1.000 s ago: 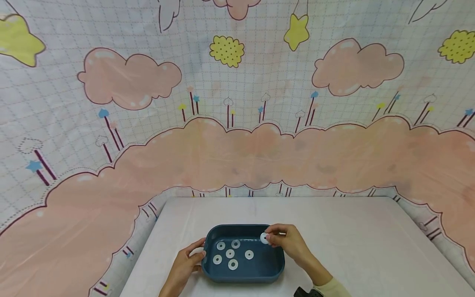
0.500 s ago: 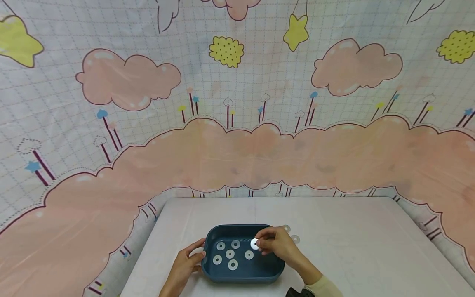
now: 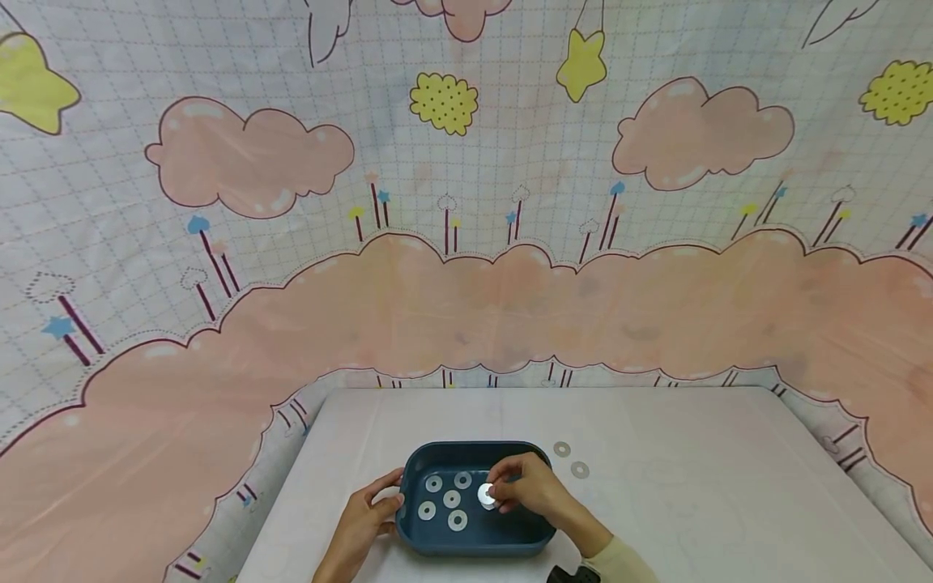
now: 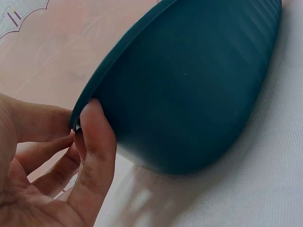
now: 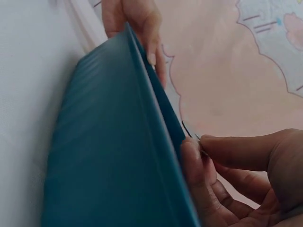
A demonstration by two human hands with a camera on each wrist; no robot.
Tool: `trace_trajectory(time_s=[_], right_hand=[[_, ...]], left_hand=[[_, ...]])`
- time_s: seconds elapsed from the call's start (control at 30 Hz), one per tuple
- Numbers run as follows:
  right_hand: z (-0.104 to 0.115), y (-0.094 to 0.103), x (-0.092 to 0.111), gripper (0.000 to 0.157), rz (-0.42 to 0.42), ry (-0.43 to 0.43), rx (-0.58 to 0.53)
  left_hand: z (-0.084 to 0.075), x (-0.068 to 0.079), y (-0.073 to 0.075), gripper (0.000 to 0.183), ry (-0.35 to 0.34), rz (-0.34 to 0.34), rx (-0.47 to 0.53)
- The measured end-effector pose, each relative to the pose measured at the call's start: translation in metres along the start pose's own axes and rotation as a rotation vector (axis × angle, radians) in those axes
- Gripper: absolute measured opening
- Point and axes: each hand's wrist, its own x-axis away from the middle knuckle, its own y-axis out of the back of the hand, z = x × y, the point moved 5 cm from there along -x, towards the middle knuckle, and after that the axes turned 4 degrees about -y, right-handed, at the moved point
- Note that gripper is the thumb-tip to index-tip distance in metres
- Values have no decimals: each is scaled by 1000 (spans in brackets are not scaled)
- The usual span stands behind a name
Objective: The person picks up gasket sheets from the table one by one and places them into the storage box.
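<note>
A dark blue rectangular tray (image 3: 477, 546) stands on the white table, with several flat metal washers (image 3: 452, 499) lying in its left half. My left hand (image 3: 362, 510) holds the tray's left end; in the left wrist view its thumb and fingers pinch the rim (image 4: 106, 71). Over the right half of the tray, my right hand (image 3: 528, 488) pinches a washer (image 3: 485, 495) between thumb and fingertips. Another washer lies in the tray under it, mostly covered by the held one. In the right wrist view the held washer (image 5: 188, 129) appears edge-on, close to the tray's rim.
Two more washers lie on the white tabletop (image 3: 692, 486) just right of the tray, a far washer (image 3: 561, 449) and a nearer washer (image 3: 580, 470). A cloth backdrop (image 3: 466, 308) with clouds and stars hangs behind the table. A black device sits at the right wrist.
My right hand has moved left and a little nearer over the tray with the washer, uncovering the two washers on the table. My left hand has stayed at the tray's end.
</note>
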Motion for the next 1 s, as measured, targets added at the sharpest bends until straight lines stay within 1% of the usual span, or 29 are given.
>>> trace_trajectory(time_s=[0.27,0.4,0.6,0.77,1.0], right_hand=[[-9,-10,-5,10,44,-62,-12],[-12,-14,-6,9,63,-99,-10],[-15,-17,-6,10,60,-147,30],[-18,-19,-6,9,60,-161,56],[-26,-22,-8,6,56,-190,145]], left_hand=[[0,2,0,50,-9,-11,5],[1,0,0,50,-2,-13,0],[2,-2,0,50,1,-8,-3],[1,-1,0,50,-3,-10,-10],[1,0,0,50,-2,-21,-12]])
